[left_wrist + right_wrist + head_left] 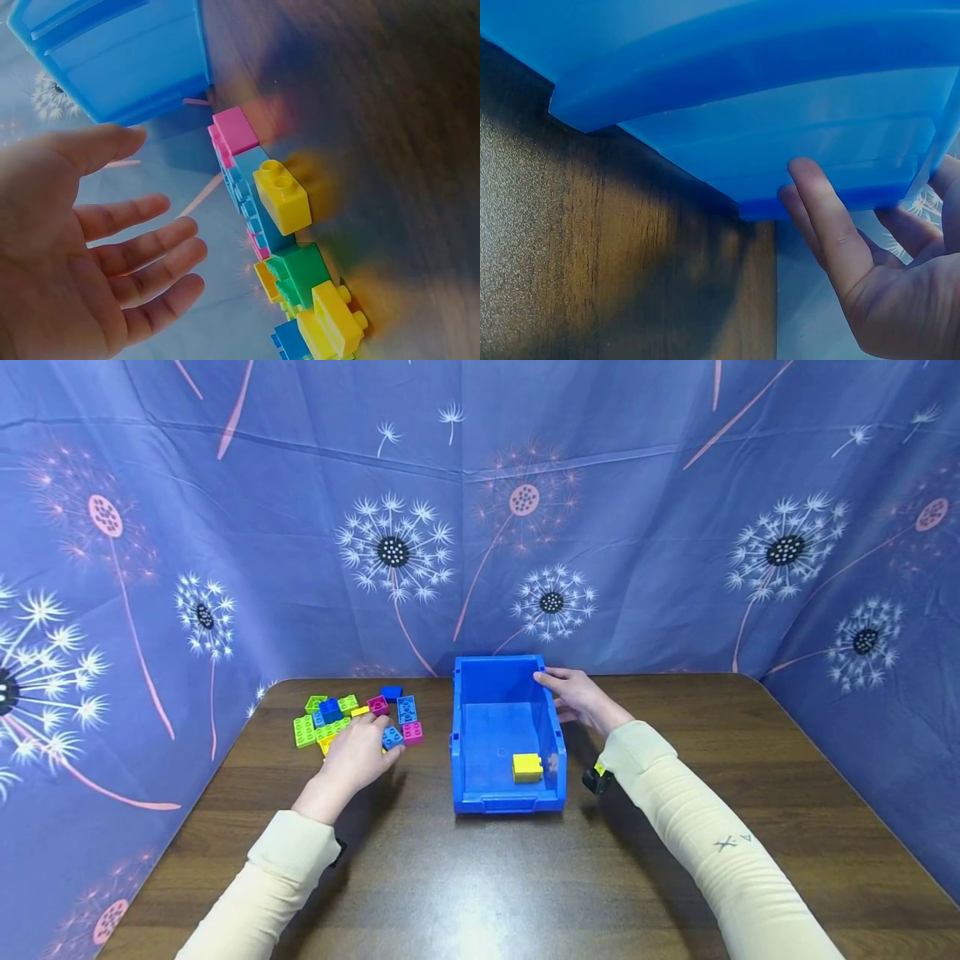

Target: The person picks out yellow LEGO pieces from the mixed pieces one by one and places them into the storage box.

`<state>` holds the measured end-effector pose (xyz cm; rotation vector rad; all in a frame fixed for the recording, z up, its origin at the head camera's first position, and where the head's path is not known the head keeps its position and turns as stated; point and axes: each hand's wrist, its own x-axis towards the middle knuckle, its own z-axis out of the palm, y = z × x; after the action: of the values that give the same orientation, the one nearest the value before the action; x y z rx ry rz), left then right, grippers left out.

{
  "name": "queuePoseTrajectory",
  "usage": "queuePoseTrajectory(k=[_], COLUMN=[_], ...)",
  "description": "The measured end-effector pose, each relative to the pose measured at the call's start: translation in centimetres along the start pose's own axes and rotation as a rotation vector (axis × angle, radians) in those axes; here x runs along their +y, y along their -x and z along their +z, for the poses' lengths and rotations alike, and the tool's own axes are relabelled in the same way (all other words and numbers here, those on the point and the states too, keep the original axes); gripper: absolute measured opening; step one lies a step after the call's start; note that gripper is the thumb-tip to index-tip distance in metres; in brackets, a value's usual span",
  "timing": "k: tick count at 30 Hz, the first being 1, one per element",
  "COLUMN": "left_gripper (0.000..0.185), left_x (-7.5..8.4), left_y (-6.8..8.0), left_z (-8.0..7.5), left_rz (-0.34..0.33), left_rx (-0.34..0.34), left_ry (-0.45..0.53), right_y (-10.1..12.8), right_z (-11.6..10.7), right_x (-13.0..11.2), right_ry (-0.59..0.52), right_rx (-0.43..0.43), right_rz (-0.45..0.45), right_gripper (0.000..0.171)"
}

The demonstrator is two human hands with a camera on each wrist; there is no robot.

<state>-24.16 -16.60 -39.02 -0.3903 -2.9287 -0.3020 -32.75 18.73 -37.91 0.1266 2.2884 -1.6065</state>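
My left hand point(358, 750) hovers over a pile of toy building bricks, fingers spread and apart from them in the left wrist view. Nearest it there are a yellow brick point(283, 196), a green brick point(300, 274) and a pink brick point(235, 130). To the right stands a blue plastic bin point(471, 804), its low front toward me. Inside, near the front right, lies a yellow brick point(527, 768). My right hand point(588, 700) holds the bin's right wall towards the back, with one digit over the rim and the other fingers along the outside.
The bricks and bin stand on a dark wooden table point(420, 877). Behind and at both sides hangs a blue curtain point(300, 568) with dandelion prints, close to the table's back edge. Light green bricks point(303, 732) lie at the pile's left edge.
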Motion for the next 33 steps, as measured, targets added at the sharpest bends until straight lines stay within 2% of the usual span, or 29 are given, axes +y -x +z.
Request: queuePoseTrajectory(k=[5, 15, 27, 33], left_gripper=[0.062, 0.058, 0.056, 0.054], left_x=[-0.2, -0.4, -0.7, -0.9], left_y=[-0.1, -0.1, -0.5, -0.7], left_z=[0.2, 0.4, 1.1, 1.3], left_rz=[-0.028, -0.021, -0.06, -0.057], left_rx=[-0.049, -0.061, -0.128, -0.157], left_ry=[0.011, -0.027, -0.017, -0.011], right_y=[0.1, 0.3, 0.0, 0.0], right_z=[0.0, -0.1, 0.0, 0.0], right_x=[0.1, 0.0, 0.1, 0.1], right_ry=[-0.003, -0.017, -0.035, -0.037], right_rx=[0.001, -0.018, -0.014, -0.013], right_rz=[0.0, -0.008, -0.009, -0.005], right_gripper=[0.073, 0.075, 0.073, 0.072])
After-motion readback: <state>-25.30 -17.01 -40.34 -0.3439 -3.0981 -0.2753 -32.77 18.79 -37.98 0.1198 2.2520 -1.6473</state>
